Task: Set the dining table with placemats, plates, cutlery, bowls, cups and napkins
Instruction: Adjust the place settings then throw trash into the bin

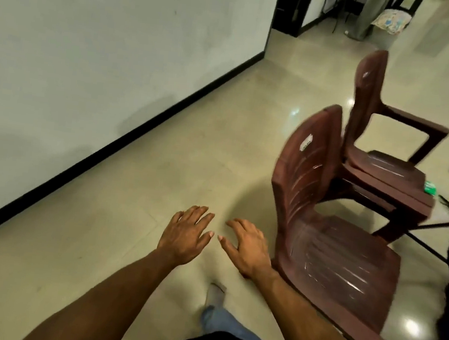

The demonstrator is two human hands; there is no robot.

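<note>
Brown plastic chairs stand just right of both empty, spread hands (left, right).

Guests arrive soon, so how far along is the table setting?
Nothing looks done here: no table, placemats, plates or cutlery are in view. Nothing is in hand either: the left hand and right hand are open and empty above the tiled floor, beside two brown plastic chairs. Every step of the setting seems left.
</note>
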